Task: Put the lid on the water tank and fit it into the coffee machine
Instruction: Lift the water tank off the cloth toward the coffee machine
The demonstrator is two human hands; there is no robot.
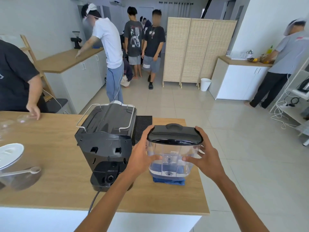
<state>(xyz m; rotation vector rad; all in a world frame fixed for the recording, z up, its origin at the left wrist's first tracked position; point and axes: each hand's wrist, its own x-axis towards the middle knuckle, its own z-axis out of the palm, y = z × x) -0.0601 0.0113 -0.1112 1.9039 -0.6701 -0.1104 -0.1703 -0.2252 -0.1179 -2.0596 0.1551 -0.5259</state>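
Note:
A clear plastic water tank (171, 156) with a black lid (174, 135) on top is held just above a folded blue cloth (168, 180) on the wooden counter. My left hand (142, 151) grips its left side and my right hand (207, 156) grips its right side, thumbs up at the lid's edge. The black coffee machine (105, 139) stands to the left of the tank with its back toward me, showing the empty base socket (109, 177) and a power cord (94, 200).
A black drip mat (143, 126) lies behind the tank. At the counter's left are a white plate (9, 154), a clear bowl with a spoon (21, 176) and another person's hand (34, 112). The counter's right edge (203, 190) is close. Several people stand beyond.

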